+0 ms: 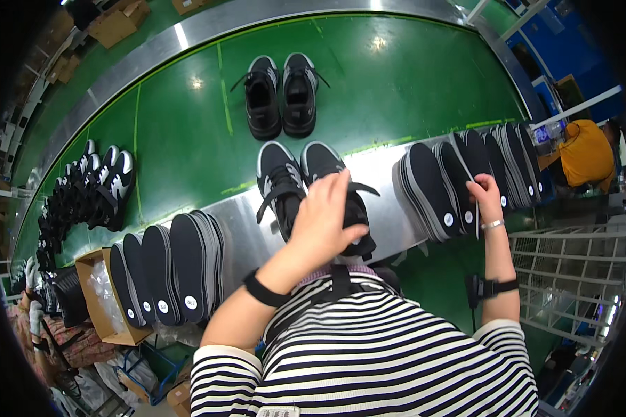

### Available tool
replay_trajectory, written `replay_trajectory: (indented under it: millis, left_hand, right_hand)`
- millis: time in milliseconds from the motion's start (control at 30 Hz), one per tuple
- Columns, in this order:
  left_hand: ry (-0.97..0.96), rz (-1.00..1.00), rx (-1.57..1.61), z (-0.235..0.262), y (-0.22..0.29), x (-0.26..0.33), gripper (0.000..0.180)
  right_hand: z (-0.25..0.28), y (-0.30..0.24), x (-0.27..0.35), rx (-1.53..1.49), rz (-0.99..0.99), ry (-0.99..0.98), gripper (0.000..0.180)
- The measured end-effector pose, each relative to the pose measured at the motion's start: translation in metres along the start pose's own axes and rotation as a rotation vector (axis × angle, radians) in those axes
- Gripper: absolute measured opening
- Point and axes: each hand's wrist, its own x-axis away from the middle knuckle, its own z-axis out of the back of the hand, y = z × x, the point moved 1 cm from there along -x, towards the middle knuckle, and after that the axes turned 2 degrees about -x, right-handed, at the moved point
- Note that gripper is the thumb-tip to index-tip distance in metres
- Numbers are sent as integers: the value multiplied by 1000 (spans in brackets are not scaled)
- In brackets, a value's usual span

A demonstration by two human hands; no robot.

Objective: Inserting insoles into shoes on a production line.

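Observation:
Right in front of me on the metal ledge stand two black and grey sneakers, a left shoe and a right shoe, toes pointing away. My left hand lies over the right shoe's opening, fingers stretched out and thumb apart; what is under the palm is hidden. To the right, my right hand pinches a thin insole, which stands nearly edge-on among the piles. Black insoles with grey undersides and white round heel stickers form a row of stacks around that hand.
Another pair of black sneakers sits farther off on the green belt. More insole stacks lie at left beside a cardboard box holding clear plastic. Many sneakers line the far left, near a gloved co-worker. A wire rack stands at right.

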Motion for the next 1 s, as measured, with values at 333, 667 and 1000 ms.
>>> replay_trajectory:
  millis: [333,667,1000]
  left_hand:
    - [-99,335,124,-45,-35,-19,23]
    - [-42,78,213,-62,-20,-15,28]
    - [-79,360,495,-82,-43,-24,23]
  right_hand:
    - [-35,-129,93,-482,-428,-870,16]
    - [-155,-95,100,819,474,-676,18]
    - [-85,-119,102,1072,416,-853,27]
